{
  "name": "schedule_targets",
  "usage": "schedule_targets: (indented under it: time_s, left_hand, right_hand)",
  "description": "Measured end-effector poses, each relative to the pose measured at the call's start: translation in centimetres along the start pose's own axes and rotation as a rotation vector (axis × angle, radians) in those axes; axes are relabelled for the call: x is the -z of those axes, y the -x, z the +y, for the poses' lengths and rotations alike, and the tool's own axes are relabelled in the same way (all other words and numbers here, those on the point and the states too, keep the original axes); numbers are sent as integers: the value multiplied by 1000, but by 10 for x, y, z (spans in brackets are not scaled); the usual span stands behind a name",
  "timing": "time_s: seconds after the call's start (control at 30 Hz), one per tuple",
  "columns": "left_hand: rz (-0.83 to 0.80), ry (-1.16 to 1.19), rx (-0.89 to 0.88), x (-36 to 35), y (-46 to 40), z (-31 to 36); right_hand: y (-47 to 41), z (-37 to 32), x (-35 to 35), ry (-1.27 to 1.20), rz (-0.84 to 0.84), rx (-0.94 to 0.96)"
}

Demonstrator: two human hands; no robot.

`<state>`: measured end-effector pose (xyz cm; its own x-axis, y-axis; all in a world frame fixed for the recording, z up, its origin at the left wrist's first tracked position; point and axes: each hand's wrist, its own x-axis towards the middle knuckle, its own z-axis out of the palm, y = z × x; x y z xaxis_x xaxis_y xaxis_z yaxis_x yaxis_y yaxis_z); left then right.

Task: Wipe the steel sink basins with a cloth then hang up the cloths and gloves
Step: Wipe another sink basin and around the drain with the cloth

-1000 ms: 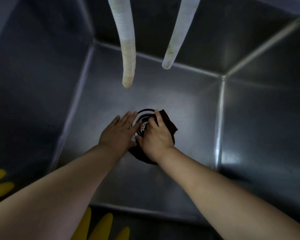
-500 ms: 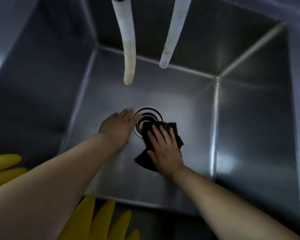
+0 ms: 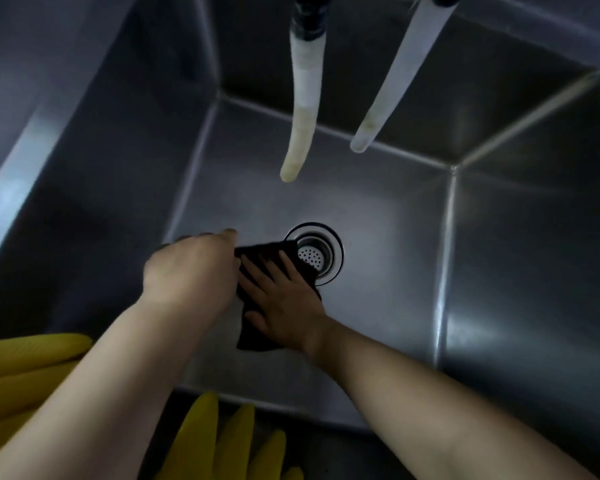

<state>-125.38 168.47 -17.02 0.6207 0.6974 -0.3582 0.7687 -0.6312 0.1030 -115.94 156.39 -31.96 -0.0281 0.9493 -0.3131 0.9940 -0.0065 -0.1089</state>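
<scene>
Head view, looking down into a deep stainless-steel sink basin (image 3: 378,209): a dark, flat rectangular cloth (image 3: 257,337) lies on the basin floor, its long axis running from about 6 o'clock up toward 1 o'clock, its upper corner overlapping the rim of the round chrome drain strainer (image 3: 317,252). The right hand (image 3: 284,299) presses the cloth flat, palm down, fingers straight and spread, pointing toward 11 o'clock, the forearm entering from 5 o'clock. The left hand (image 3: 191,268) sits just beside it at 9 o'clock of the cloth, back of the hand up, its fingers bent downward at the cloth's left edge; whether they pinch the cloth cannot be told, since the hand hides them. The left forearm reaches in from 7 o'clock. The two hands are close together, nearly touching. Above the drain, at 12 o'clock, two pale flexible hoses hang into the basin: the yellowed left hose (image 3: 300,126) and the whiter right hose (image 3: 388,84), both ends clear of the floor. Yellow rubber gloves (image 3: 32,368) lie over the basin's near edge at 7 o'clock, more yellow fingers showing at 6 o'clock.
</scene>
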Motion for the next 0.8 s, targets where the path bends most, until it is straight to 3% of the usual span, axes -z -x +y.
schedule_targets:
  time_s: [0.2, 0.33, 0.57, 0.8]
  left_hand:
    - [90, 34, -5, -11, -9, -6]
    - [41, 29, 29, -12, -13, -13]
    - [11, -6, 24, -12, -14, -14]
    - [-30, -18, 0, -10, -13, -9]
  right_hand:
    - [-84, 42, 30, -38, 136, -220]
    - [-89, 91, 40, -39, 159, -373]
    - [-3, 142, 30, -67, 142, -551]
    - [94, 88, 5, -30, 12, -668]
